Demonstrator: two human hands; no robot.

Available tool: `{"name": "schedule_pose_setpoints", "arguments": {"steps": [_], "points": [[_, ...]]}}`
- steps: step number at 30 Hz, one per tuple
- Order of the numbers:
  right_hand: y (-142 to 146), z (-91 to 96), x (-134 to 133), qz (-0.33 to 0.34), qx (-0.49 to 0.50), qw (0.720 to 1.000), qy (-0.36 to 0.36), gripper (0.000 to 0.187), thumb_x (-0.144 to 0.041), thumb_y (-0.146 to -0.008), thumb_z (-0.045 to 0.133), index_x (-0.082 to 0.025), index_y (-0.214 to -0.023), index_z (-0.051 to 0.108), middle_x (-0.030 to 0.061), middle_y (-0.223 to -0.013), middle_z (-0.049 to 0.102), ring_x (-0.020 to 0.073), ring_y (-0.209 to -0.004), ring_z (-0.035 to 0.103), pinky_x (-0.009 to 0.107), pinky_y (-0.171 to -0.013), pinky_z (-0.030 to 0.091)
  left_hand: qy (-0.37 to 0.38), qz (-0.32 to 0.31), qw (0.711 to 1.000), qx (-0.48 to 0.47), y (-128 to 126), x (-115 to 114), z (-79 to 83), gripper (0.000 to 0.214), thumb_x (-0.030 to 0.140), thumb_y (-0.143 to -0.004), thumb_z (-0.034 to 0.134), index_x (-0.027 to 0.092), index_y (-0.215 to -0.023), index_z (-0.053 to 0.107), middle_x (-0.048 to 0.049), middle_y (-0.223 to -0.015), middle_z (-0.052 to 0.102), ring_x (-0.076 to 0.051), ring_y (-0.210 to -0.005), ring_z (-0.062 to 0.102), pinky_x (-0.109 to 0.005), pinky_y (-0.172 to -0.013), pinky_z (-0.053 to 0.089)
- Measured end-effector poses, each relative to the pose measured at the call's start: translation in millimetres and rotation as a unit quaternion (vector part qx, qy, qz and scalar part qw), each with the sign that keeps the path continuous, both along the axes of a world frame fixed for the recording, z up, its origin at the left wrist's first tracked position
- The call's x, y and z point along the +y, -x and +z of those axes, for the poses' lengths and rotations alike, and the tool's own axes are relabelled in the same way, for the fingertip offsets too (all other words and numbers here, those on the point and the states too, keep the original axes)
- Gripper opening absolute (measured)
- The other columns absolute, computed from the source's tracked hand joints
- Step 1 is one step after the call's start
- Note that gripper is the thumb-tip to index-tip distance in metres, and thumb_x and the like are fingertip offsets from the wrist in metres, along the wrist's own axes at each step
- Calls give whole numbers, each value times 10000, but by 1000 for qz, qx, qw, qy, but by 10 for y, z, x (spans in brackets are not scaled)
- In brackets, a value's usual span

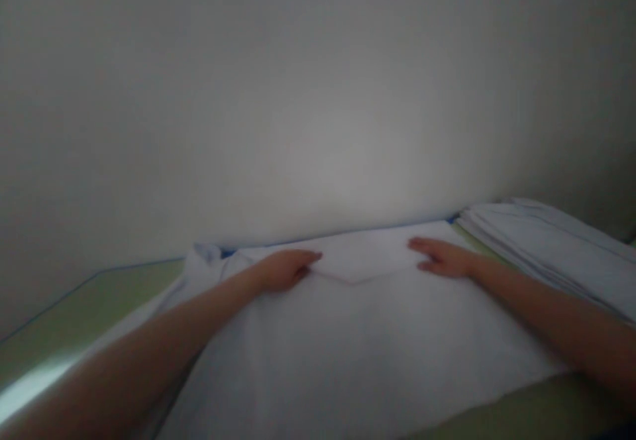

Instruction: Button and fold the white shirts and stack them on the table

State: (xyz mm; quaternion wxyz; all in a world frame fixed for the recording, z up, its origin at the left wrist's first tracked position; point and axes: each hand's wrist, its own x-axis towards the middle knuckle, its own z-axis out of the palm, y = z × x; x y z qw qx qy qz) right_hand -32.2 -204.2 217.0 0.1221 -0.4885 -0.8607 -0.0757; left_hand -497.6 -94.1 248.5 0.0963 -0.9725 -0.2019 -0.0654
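A large white cloth (348, 347), blurred, lies spread over the green tabletop; it looks like a garment, but its exact kind cannot be made out. Along its far side a strip is folded over (365, 254), its edge dipping to a shallow point in the middle. My left hand (288, 270) rests on the left part of this fold, fingers pointing right, the thumb side partly in shadow. On the right part lies my right hand (441, 258), fingers stretched out to the left and thumb apart. Both palms are hidden from view.
A pale wall (318, 95) rises right behind the table. To the right lies a stack of folded white cloths (551, 244). Bunched white fabric (201, 261) sits at the far left of the cloth. The green tabletop (99, 307) has a blue edge.
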Motion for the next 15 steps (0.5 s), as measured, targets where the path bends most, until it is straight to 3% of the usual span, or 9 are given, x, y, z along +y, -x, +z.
{"name": "schedule_pose_setpoints", "arguments": {"steps": [4,8,10,15], "points": [[-193,-19,-56,-14,-12,999,-46,474,-326,-876,408,-215,-1336,417,65,-1353,429,216,-1261,378,410,-1067,290,23,27,999,8,-9,46,-12,382,291,-886,326,233,-1190,549,-29,-1213,583,-172,-1128,514,-297,-990,345],[-442,28,-20,-62,-34,993,-91,575,-200,-794,448,-211,-1363,370,64,-1410,335,249,-1315,274,488,-1082,215,56,19,998,4,112,86,67,390,307,-879,351,245,-1217,536,-14,-1262,550,-165,-1170,483,-294,-1020,319],[-535,17,21,-108,-40,991,-75,593,-184,-772,443,-194,-1361,375,71,-1409,331,254,-1307,290,489,-1080,220,68,17,998,-5,131,77,59,421,326,-870,374,241,-1265,493,-14,-1326,487,-163,-1219,435,-292,-1048,288],[-629,-46,-6,-165,-43,985,14,500,-208,-815,367,-171,-1304,468,66,-1346,428,201,-1226,427,362,-1054,315,94,41,994,-32,86,62,-108,495,363,-883,348,254,-1366,352,-3,-1421,354,-150,-1293,332,-300,-1092,217]]}}
